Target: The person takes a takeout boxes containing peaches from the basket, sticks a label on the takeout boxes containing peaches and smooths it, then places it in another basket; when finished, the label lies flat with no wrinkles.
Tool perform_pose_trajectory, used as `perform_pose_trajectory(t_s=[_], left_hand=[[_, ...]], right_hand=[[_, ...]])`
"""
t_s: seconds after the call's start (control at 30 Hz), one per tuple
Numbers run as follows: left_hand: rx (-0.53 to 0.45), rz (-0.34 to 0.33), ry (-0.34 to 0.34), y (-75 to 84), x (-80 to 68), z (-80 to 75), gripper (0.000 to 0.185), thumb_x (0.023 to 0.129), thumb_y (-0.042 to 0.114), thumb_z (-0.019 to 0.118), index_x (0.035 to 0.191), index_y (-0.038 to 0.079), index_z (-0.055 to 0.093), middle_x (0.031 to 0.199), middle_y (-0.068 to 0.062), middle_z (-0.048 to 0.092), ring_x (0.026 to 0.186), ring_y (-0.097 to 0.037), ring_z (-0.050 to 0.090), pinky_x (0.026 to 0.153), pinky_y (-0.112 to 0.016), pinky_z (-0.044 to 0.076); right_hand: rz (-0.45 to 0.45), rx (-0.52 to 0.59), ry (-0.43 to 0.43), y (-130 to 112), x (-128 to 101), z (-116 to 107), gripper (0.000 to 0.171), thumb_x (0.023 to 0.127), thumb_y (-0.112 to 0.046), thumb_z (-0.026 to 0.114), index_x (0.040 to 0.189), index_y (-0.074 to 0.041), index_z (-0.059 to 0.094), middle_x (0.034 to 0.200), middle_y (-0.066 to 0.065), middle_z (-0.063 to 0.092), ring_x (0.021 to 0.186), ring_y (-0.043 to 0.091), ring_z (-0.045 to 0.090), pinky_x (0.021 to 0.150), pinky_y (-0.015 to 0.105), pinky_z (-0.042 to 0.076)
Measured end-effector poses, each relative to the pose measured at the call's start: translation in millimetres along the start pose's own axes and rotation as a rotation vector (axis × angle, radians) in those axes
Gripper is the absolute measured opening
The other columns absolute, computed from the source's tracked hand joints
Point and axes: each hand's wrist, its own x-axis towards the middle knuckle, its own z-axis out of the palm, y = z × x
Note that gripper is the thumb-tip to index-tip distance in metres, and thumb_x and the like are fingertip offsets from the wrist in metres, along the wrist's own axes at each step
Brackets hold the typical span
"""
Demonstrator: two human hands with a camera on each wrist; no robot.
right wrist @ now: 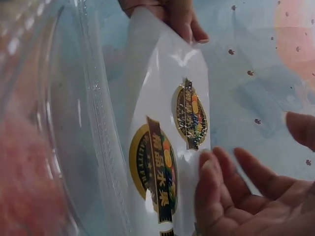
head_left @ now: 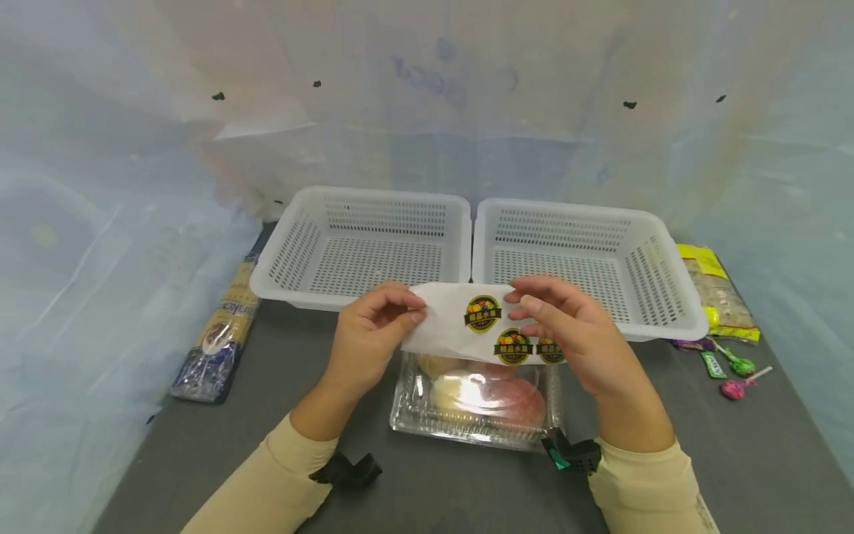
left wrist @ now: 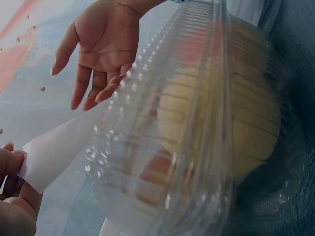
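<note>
A white sheet of stickers [head_left: 447,320] with round fruit labels is held up over a clear plastic box [head_left: 477,437] with red and yellow fruit inside. My left hand [head_left: 373,334] pinches the sheet's left end between thumb and fingers, as the left wrist view also shows. At the other end, my right hand [head_left: 583,341] has its fingers by the sheet's edge, the thumb apart from them. In the right wrist view those fingertips [right wrist: 209,169] are close beside a label [right wrist: 192,115]; whether they touch it I cannot tell.
Two white perforated baskets [head_left: 367,300] [head_left: 594,326] stand side by side behind the box. A long printed packet [head_left: 223,326] lies at the left. On the right are a yellow-topped bag [head_left: 717,289], a pink lollipop [head_left: 734,389] and a green one [head_left: 740,365].
</note>
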Motion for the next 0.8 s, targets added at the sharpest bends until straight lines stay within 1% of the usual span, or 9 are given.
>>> perform_pose_trajectory(t_s=[0.1,0.2,0.33,0.4,0.5,0.6,0.7,0.8], left_hand=[[0.014,0.024,-0.007,-1.2,0.9,-0.1,0.016,0.090,-0.023,0.073,0.103,-0.012,0.071,0.111,-0.013,0.068,0.104,-0.026,0.066,0.087,-0.030,0.059],[0.026,0.042,-0.015,-2.1,1.3,0.1,0.017,0.091,-0.023,0.073,0.103,-0.012,0.071,0.110,-0.014,0.067,0.106,-0.026,0.065,0.089,-0.031,0.059],[0.039,0.058,-0.008,-3.0,1.1,-0.3,0.017,0.090,-0.024,0.073,0.101,-0.012,0.072,0.108,-0.014,0.067,0.105,-0.026,0.064,0.088,-0.030,0.059],[0.043,0.061,-0.002,-3.4,0.9,-0.5,0.017,0.090,-0.025,0.072,0.100,-0.012,0.072,0.107,-0.014,0.067,0.105,-0.026,0.063,0.088,-0.030,0.059],[0.043,0.061,0.002,-3.2,1.0,-0.5,0.018,0.089,-0.025,0.072,0.100,-0.011,0.072,0.107,-0.014,0.068,0.106,-0.026,0.063,0.088,-0.030,0.059],[0.044,0.062,0.003,-2.8,1.1,-0.1,0.017,0.089,-0.026,0.072,0.100,-0.012,0.072,0.107,-0.016,0.068,0.106,-0.026,0.064,0.089,-0.031,0.059],[0.053,0.063,0.002,-3.0,0.9,0.4,0.018,0.089,-0.026,0.072,0.100,-0.012,0.072,0.106,-0.017,0.067,0.107,-0.026,0.064,0.090,-0.030,0.059],[0.065,0.065,-0.002,-3.5,0.3,0.5,0.018,0.088,-0.026,0.072,0.099,-0.012,0.073,0.106,-0.017,0.068,0.107,-0.026,0.063,0.090,-0.031,0.059]], right_hand=[[0.042,-0.083,-0.026,1.8,1.1,-3.7,0.036,0.113,-0.014,0.060,0.143,0.006,0.062,0.130,0.019,0.070,0.109,0.031,0.069,0.091,0.036,0.060],[0.067,-0.137,-0.043,1.0,0.4,-6.9,0.036,0.113,-0.016,0.061,0.141,0.006,0.064,0.126,0.019,0.071,0.105,0.031,0.070,0.089,0.034,0.060],[0.115,-0.192,-0.063,2.1,1.9,-8.6,0.035,0.112,-0.021,0.063,0.136,0.004,0.069,0.121,0.020,0.072,0.100,0.030,0.070,0.084,0.033,0.060],[0.138,-0.214,-0.071,3.8,2.9,-8.8,0.034,0.112,-0.022,0.064,0.132,0.004,0.072,0.121,0.019,0.072,0.097,0.029,0.069,0.081,0.033,0.060],[0.152,-0.227,-0.077,6.1,3.6,-8.1,0.031,0.111,-0.021,0.065,0.127,0.004,0.074,0.123,0.018,0.072,0.095,0.027,0.068,0.078,0.032,0.059],[0.160,-0.216,-0.080,7.0,3.6,-6.3,0.030,0.111,-0.021,0.066,0.123,0.005,0.075,0.125,0.017,0.071,0.092,0.027,0.066,0.076,0.032,0.058],[0.165,-0.200,-0.085,7.0,3.5,-3.8,0.030,0.110,-0.021,0.066,0.120,0.006,0.074,0.121,0.017,0.071,0.090,0.026,0.065,0.075,0.032,0.057],[0.169,-0.199,-0.078,7.2,3.5,-2.0,0.030,0.110,-0.022,0.068,0.121,0.005,0.075,0.117,0.017,0.071,0.089,0.026,0.064,0.074,0.032,0.057]])
